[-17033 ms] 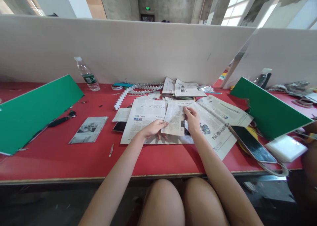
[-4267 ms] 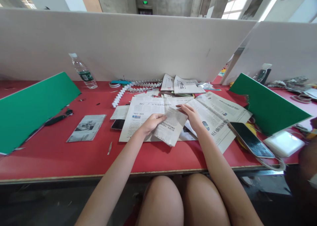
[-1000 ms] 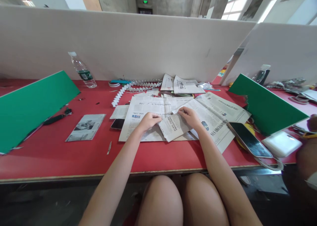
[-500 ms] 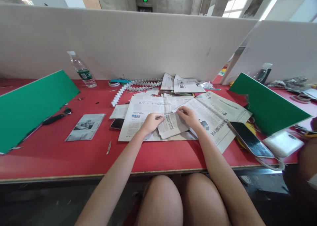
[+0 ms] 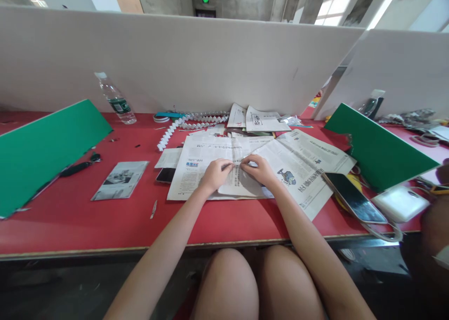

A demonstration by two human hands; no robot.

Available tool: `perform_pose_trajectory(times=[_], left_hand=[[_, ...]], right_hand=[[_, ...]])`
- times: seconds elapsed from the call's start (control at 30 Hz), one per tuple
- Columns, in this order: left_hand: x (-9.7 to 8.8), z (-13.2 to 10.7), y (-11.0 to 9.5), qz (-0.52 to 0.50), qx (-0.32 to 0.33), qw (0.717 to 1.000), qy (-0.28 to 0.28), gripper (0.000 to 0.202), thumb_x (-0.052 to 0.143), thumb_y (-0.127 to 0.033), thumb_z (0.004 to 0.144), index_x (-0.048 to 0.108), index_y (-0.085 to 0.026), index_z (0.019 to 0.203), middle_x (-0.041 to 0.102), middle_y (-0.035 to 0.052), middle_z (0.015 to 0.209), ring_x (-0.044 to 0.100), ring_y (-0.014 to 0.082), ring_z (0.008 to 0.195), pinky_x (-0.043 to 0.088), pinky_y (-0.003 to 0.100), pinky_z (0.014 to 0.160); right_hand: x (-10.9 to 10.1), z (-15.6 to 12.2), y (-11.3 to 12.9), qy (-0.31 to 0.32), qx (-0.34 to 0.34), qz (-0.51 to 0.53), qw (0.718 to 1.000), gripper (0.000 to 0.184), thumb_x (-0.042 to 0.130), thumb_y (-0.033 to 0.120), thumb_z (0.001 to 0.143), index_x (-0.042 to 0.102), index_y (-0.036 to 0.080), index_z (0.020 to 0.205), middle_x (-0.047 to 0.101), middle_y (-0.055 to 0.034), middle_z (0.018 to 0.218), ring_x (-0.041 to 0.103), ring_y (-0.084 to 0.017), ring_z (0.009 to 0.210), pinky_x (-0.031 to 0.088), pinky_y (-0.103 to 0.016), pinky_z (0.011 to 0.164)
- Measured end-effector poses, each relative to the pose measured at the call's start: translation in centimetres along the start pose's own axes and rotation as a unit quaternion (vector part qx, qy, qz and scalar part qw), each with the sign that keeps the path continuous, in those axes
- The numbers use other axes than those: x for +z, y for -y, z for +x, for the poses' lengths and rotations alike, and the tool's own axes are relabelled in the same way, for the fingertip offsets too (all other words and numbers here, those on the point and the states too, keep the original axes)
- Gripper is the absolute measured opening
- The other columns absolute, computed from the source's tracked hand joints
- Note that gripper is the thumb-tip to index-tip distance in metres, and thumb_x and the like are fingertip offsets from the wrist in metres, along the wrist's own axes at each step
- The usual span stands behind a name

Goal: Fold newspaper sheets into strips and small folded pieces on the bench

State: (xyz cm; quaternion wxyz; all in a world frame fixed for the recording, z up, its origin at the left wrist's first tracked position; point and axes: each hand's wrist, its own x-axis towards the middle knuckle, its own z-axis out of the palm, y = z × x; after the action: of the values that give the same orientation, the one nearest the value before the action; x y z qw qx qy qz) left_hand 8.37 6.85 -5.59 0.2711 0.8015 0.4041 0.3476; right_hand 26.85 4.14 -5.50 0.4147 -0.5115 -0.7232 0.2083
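Both my hands pinch the top edge of a small piece of newspaper (image 5: 234,182), their fingertips close together at its middle. My left hand (image 5: 218,172) is closed on it from the left. From the right, my right hand (image 5: 257,168) is closed on the same edge. Under the piece lie larger newspaper sheets (image 5: 187,179), spread out flat. Another sheet (image 5: 308,161) with a cartoon figure fans out to the right. My fingers cover part of the piece's upper edge.
A folded newspaper piece (image 5: 120,179) lies left on the red table (image 5: 122,226). A phone (image 5: 354,196) and a white box-like case (image 5: 401,203) are at right. Green boards (image 5: 45,151) flank both sides. A folded paper chain (image 5: 171,132) and a water bottle (image 5: 117,100) stand at the back.
My right hand has moved left, closer to my left hand. The small newspaper piece has shifted slightly left and now lies straighter and flatter on the sheets.
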Motion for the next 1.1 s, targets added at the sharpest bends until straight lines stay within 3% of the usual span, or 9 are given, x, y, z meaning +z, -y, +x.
perform_pose_trajectory(times=[0.23,0.37,0.5,0.6,0.67,0.77,1.0,1.1], left_hand=[[-1.5,0.3,0.6,0.018,-0.040,0.995,-0.088,0.018,0.051,-0.027,0.083,0.067,-0.019,0.082,0.066,0.0049,0.089,0.059,0.0183,0.088,0.045,0.030,0.082],[-2.3,0.5,1.0,-0.022,-0.103,0.982,-0.154,0.019,0.051,-0.029,0.083,0.067,-0.018,0.086,0.068,0.0059,0.093,0.060,0.0186,0.089,0.045,0.031,0.082],[-2.1,0.4,0.7,-0.070,-0.123,0.983,-0.115,0.020,0.052,-0.031,0.082,0.066,-0.017,0.085,0.069,0.0071,0.094,0.061,0.0195,0.090,0.044,0.031,0.083],[-1.5,0.3,0.4,-0.081,-0.111,0.987,-0.081,0.021,0.052,-0.032,0.082,0.066,-0.016,0.084,0.070,0.0081,0.093,0.062,0.0202,0.090,0.045,0.032,0.083],[-1.3,0.3,0.3,-0.079,-0.109,0.988,-0.073,0.021,0.052,-0.033,0.082,0.067,-0.017,0.084,0.070,0.0079,0.093,0.062,0.0202,0.089,0.045,0.033,0.082],[-1.2,0.3,0.3,-0.073,-0.112,0.989,-0.066,0.021,0.053,-0.033,0.081,0.067,-0.018,0.084,0.070,0.0075,0.092,0.062,0.0201,0.088,0.045,0.032,0.080],[-1.7,0.4,0.7,-0.045,-0.122,0.988,-0.087,0.018,0.055,-0.031,0.079,0.069,-0.020,0.080,0.071,0.0062,0.092,0.063,0.0211,0.091,0.045,0.033,0.083],[-2.0,0.4,0.9,-0.038,-0.131,0.984,-0.117,0.018,0.055,-0.030,0.080,0.069,-0.020,0.081,0.071,0.0064,0.093,0.062,0.0213,0.092,0.045,0.034,0.084]], right_hand=[[-1.0,-0.1,-1.4,-0.037,0.036,-0.044,0.998,0.011,0.052,0.023,0.072,0.063,0.020,0.072,0.062,-0.0028,0.079,0.055,-0.018,0.078,0.040,-0.031,0.073],[-1.6,-0.2,-2.2,-0.080,0.091,-0.077,0.990,0.011,0.050,0.024,0.071,0.061,0.020,0.069,0.060,-0.0034,0.076,0.053,-0.017,0.071,0.040,-0.031,0.070],[-1.4,0.0,-1.5,-0.114,0.095,0.039,0.988,0.019,0.045,0.030,0.078,0.061,0.019,0.081,0.063,-0.0039,0.084,0.056,-0.018,0.080,0.042,-0.031,0.076],[-0.9,-0.1,-0.6,-0.072,0.081,0.080,0.991,0.024,0.046,0.037,0.081,0.062,0.020,0.088,0.064,-0.0037,0.087,0.057,-0.018,0.080,0.043,-0.030,0.074],[-0.6,-0.2,-0.5,-0.039,0.086,0.079,0.992,0.025,0.047,0.040,0.080,0.062,0.020,0.083,0.063,-0.0027,0.078,0.056,-0.017,0.071,0.043,-0.029,0.066],[-0.3,-0.3,-0.7,-0.040,0.100,0.067,0.992,0.023,0.048,0.039,0.078,0.061,0.019,0.076,0.060,-0.0019,0.068,0.053,-0.016,0.062,0.042,-0.027,0.058],[-0.7,-0.2,-1.5,-0.067,0.093,-0.014,0.993,0.014,0.048,0.027,0.073,0.060,0.020,0.068,0.062,-0.0010,0.067,0.054,-0.016,0.064,0.040,-0.028,0.061],[-1.3,-0.2,-1.9,-0.111,0.115,-0.050,0.986,0.014,0.048,0.026,0.072,0.059,0.020,0.067,0.062,-0.0017,0.067,0.054,-0.017,0.065,0.039,-0.029,0.064]])
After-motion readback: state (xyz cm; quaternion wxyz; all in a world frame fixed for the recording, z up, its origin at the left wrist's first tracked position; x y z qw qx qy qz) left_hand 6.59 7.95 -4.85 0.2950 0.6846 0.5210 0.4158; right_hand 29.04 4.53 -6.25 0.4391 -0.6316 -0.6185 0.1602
